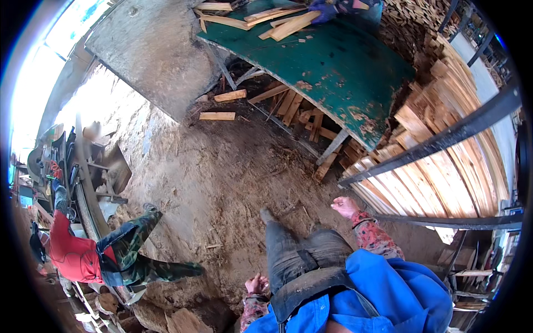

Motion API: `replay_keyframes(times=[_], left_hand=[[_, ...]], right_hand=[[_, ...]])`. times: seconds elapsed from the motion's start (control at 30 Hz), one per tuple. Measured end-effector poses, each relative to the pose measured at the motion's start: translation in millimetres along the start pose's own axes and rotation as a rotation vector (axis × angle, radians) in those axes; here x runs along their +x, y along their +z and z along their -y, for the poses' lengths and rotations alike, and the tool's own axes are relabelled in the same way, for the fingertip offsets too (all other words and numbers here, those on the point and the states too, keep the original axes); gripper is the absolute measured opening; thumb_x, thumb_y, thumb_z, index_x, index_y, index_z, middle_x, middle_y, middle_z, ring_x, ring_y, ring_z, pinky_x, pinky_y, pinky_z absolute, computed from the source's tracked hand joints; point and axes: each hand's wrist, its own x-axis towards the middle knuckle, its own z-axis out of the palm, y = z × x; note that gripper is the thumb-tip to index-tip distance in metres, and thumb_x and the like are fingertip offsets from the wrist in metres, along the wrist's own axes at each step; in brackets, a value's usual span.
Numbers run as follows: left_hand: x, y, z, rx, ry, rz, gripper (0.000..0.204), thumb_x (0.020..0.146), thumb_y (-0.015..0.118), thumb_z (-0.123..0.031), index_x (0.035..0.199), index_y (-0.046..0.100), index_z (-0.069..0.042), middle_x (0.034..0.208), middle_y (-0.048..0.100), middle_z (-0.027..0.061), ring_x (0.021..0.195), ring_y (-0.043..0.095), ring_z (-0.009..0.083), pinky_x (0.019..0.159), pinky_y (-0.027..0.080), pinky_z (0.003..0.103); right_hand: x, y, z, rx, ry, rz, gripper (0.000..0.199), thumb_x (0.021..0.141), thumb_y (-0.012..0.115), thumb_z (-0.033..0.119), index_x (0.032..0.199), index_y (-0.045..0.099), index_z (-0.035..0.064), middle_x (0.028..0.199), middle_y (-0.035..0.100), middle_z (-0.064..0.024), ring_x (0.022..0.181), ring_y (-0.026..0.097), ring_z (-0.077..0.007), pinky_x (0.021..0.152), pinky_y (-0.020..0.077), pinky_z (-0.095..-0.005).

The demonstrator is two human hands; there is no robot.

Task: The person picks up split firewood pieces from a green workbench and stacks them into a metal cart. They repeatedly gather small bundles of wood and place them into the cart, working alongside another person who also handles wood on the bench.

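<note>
My left hand (257, 284) hangs beside my left hip, its fingers curled in loosely and nothing visible in them. My right hand (345, 207) is held out ahead on my right, fingers bent into a loose fist, with no object showing. The nearest thing to it is a tall stack of sawn boards (438, 183) behind a dark metal bar (433, 141); the hand is apart from both. Patterned red sleeves cover my forearms, and I wear a blue garment (400, 288). My legs (294, 250) stand on the dirt floor (216, 166).
A green-topped table (333, 72) ahead bears wooden slats (294, 25), gripped by a co-worker's gloved hand (323, 10). Offcuts (288, 105) lie beneath. A grey slab (155, 44) stands left of it. Another person in red (75, 252) works at machinery (83, 188) on the left.
</note>
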Motion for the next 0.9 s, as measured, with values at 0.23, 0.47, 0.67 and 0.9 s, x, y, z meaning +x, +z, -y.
replay_keyframes(times=[0.23, 0.47, 0.67, 0.9], left_hand=[[44, 7, -100, 0.185, 0.026, -0.020, 0.023, 0.093, 0.062, -0.015, 0.087, 0.051, 0.003, 0.073, 0.063, 0.0116, 0.055, 0.060, 0.0214, 0.044, 0.047, 0.036], [77, 46, -303, -0.059, 0.312, 0.048, 0.021, 0.092, 0.062, -0.009, 0.085, 0.048, 0.004, 0.070, 0.057, 0.0111, 0.054, 0.058, 0.0220, 0.047, 0.050, 0.036], [95, 133, -441, 0.031, 0.397, 0.112, 0.024, 0.093, 0.065, -0.016, 0.104, 0.053, 0.002, 0.088, 0.068, 0.0152, 0.069, 0.069, 0.0230, 0.055, 0.059, 0.033], [134, 249, -526, 0.089, 0.368, 0.182, 0.025, 0.096, 0.061, -0.014, 0.108, 0.055, 0.006, 0.089, 0.068, 0.0159, 0.073, 0.069, 0.0249, 0.057, 0.056, 0.034]], right_hand=[[68, 72, 91, 0.099, 0.050, 0.081, 0.039, 0.083, 0.075, 0.031, 0.106, 0.068, 0.0010, 0.098, 0.072, -0.0114, 0.091, 0.069, -0.0198, 0.084, 0.0538, -0.0326], [126, 106, 189, 0.105, 0.027, 0.086, 0.043, 0.082, 0.077, 0.032, 0.109, 0.067, -0.0003, 0.098, 0.072, -0.0125, 0.091, 0.069, -0.0198, 0.083, 0.0536, -0.0324], [196, 89, 260, 0.069, -0.031, -0.076, 0.039, 0.083, 0.074, 0.031, 0.106, 0.069, -0.0001, 0.094, 0.073, -0.0138, 0.087, 0.070, -0.0218, 0.081, 0.0548, -0.0337], [317, 41, 403, 0.112, -0.186, -0.111, 0.037, 0.087, 0.072, 0.025, 0.111, 0.065, -0.0032, 0.101, 0.071, -0.0158, 0.091, 0.070, -0.0232, 0.080, 0.0555, -0.0324]])
